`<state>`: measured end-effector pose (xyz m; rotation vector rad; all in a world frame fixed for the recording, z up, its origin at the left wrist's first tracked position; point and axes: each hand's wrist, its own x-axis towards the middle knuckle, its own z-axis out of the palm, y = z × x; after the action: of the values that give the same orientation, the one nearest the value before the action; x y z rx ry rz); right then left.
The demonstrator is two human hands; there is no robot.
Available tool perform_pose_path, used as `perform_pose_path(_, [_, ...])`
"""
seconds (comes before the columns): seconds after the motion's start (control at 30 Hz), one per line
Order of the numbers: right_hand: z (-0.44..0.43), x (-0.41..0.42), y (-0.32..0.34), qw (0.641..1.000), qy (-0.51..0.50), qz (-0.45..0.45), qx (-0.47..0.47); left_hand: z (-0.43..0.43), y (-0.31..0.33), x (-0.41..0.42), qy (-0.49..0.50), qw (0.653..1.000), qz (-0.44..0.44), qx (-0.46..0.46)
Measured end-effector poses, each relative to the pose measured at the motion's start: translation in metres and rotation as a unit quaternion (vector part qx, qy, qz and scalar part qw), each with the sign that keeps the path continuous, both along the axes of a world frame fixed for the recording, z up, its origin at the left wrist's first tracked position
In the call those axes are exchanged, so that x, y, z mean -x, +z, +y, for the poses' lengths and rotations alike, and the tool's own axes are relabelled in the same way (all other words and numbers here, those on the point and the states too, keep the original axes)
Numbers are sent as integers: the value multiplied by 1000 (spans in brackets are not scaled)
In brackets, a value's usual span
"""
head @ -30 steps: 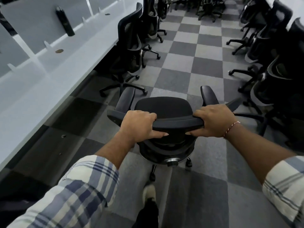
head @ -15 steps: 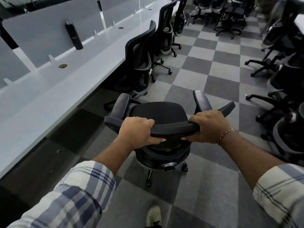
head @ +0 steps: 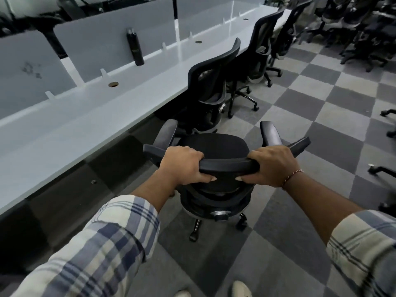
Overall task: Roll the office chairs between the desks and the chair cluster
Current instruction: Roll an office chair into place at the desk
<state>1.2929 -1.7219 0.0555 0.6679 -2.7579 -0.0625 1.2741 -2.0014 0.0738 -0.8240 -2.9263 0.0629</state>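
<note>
A black office chair (head: 214, 146) stands right in front of me, its seat facing away and slightly left toward the long white desk (head: 90, 125). My left hand (head: 182, 165) grips the left part of the chair's top backrest bar. My right hand (head: 272, 165), with a thread band at the wrist, grips the right part of the same bar. Both thumbs curl under the bar. The chair's castors (head: 194, 234) sit on the checkered carpet. A cluster of black chairs (head: 351, 24) fills the far right.
A parked chair (head: 212, 88) stands at the desk just ahead of mine, with two more chairs (head: 265, 46) behind it. A black bottle (head: 135, 47) stands on the desk by grey dividers. Chair bases (head: 383, 170) jut in at the right edge. My shoes (head: 241, 289) show below.
The chair and I have rolled forward and swung left toward the desk; the parked chair is now close ahead. Both hands keep the same grip on the backrest bar.
</note>
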Motion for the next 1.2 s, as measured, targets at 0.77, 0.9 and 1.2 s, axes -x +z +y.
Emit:
perform_pose_path(0.77, [35, -130, -10, 982, 181, 53, 19, 43, -4, -217, 172, 985, -4, 5])
perform_pose_path(0.9, [35, -165, -12, 974, 221, 52, 25, 47, -9, -279, 199, 980, 4, 3])
perform_pose_path(1.2, [0, -226, -11, 956, 281, 67, 50, 17, -6, -359, 241, 970, 30, 6])
